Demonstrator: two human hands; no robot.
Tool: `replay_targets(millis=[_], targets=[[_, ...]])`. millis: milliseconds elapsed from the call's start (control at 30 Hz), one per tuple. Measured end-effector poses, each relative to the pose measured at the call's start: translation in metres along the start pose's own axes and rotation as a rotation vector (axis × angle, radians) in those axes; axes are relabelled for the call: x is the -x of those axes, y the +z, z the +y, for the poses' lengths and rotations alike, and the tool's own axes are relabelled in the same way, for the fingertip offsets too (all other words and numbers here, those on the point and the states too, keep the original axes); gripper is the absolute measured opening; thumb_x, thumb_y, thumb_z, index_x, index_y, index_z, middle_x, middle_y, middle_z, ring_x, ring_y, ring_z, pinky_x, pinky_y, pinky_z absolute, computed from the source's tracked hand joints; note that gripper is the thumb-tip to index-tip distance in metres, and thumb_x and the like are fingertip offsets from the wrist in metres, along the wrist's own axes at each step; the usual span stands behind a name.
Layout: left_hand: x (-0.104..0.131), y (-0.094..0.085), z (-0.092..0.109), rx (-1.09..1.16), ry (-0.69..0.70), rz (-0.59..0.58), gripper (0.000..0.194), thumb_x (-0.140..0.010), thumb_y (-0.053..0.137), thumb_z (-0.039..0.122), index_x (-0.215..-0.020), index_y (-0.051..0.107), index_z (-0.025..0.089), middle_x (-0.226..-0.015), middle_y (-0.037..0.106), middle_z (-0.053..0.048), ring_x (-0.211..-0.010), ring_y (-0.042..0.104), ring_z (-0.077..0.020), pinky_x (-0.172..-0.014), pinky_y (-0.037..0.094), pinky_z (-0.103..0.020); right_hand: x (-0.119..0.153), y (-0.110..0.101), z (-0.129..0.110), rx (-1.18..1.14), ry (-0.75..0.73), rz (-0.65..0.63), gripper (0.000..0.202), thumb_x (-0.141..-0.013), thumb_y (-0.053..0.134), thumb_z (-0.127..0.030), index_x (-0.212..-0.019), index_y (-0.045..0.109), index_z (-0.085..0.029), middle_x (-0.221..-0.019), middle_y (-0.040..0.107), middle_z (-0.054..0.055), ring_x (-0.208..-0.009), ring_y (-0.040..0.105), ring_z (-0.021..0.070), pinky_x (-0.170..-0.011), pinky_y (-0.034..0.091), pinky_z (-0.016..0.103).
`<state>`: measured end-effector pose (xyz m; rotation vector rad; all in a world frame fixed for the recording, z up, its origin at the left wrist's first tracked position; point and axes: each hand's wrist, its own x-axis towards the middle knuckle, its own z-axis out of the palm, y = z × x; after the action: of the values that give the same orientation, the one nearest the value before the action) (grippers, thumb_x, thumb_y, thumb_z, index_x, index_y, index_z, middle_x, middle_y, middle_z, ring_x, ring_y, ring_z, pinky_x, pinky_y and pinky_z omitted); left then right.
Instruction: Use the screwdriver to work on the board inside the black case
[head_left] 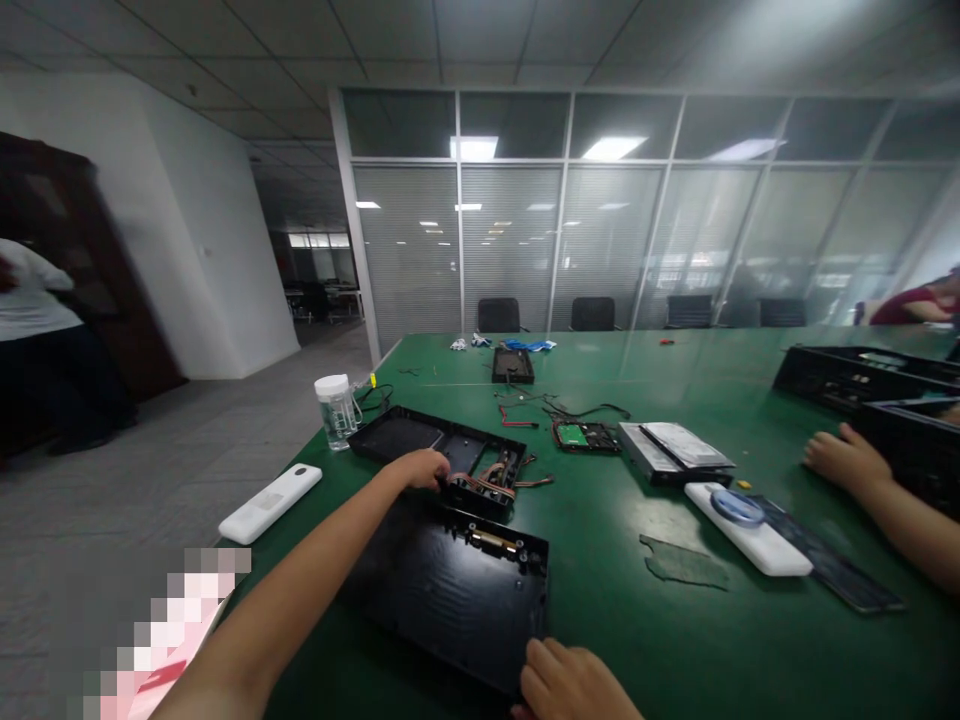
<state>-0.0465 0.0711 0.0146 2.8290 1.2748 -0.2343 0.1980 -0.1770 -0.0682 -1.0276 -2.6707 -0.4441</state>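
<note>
A black plastic casing half (397,435) with a bundle of brown and grey wires (495,480) lies open on the table. My left hand (424,470) is closed at its near edge, fingertips partly hidden. Closer to me is a second, shallow black casing half (457,580), with a brass-coloured part (491,540) along its far rim. My right hand (570,680) grips the near right corner of this one, thumb below and fingers curled at the edge. The two halves lie close together, the far one slightly tilted.
On the green table (600,600) are a water bottle (337,410), two white devices (270,503), a green circuit board (574,435), a silver drive unit (671,450) and loose cables (592,411). At right, another person's hand (847,460) is beside black cases (847,378).
</note>
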Motion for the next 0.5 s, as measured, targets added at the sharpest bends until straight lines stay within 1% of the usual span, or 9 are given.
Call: replay_targets(millis=[100,167,233,333,433,500], targets=[[0.002,0.001,0.009,-0.116,0.099,0.131,0.019,-0.07,0.063,0.016,-0.088,0.064,0.021,-0.09,0.064,-0.003,-0.087,0.058,-0.0174,-0.075,0.043,-0.023,0.01,-0.005,-0.001,-0.049,0.068,-0.03,0.01,-0.072,0.061,-0.026,-0.07,0.053,-0.021,-0.074,0.061,0.0,-0.059,0.055,0.0154,-0.04,0.028,0.028],[0.007,-0.007,0.017,-0.163,0.14,0.181,0.018,-0.072,0.062,0.016,-0.09,0.063,0.02,-0.091,0.062,-0.004,-0.089,0.057,-0.018,-0.076,0.043,-0.024,0.007,-0.012,0.002,-0.131,0.127,-0.066,0.006,-0.071,0.059,-0.024,-0.073,0.054,-0.021,-0.079,0.061,0.0,-0.063,0.056,0.0151,-0.044,0.031,0.026],[0.016,-0.024,0.027,-0.179,0.167,0.193,0.017,-0.074,0.062,0.017,-0.091,0.062,0.019,-0.089,0.061,-0.004,-0.087,0.057,-0.018,-0.076,0.042,-0.024,-0.004,-0.02,0.01,-0.202,0.2,-0.101,0.004,-0.073,0.056,-0.024,-0.076,0.056,-0.022,-0.084,0.061,0.0,-0.07,0.056,0.0158,-0.051,0.036,0.025],[0.039,-0.058,0.045,-0.162,0.185,0.221,0.018,-0.076,0.06,0.018,-0.093,0.062,0.02,-0.087,0.06,-0.004,-0.087,0.056,-0.0176,-0.077,0.04,-0.023,-0.033,-0.024,0.033,-0.231,0.263,-0.164,0.009,-0.075,0.052,-0.024,-0.08,0.058,-0.02,-0.09,0.059,0.003,-0.08,0.055,0.0175,-0.062,0.04,0.026],[0.073,-0.087,0.068,-0.138,0.191,0.22,0.017,-0.077,0.058,0.018,-0.094,0.061,0.02,-0.087,0.058,-0.003,-0.086,0.054,-0.0176,-0.077,0.039,-0.024,-0.068,-0.016,0.061,-0.224,0.299,-0.236,0.017,-0.078,0.05,-0.025,-0.089,0.06,-0.017,-0.095,0.059,0.007,-0.089,0.055,0.0202,-0.073,0.041,0.028],[0.097,-0.097,0.084,-0.117,0.2,0.219,0.016,-0.079,0.056,0.018,-0.094,0.06,0.021,-0.088,0.057,-0.002,-0.086,0.054,-0.0175,-0.077,0.039,-0.025,-0.087,-0.007,0.077,-0.244,0.352,-0.238,0.021,-0.082,0.048,-0.025,-0.096,0.06,-0.016,-0.104,0.058,0.01,-0.098,0.053,0.0228,-0.08,0.041,0.032]])
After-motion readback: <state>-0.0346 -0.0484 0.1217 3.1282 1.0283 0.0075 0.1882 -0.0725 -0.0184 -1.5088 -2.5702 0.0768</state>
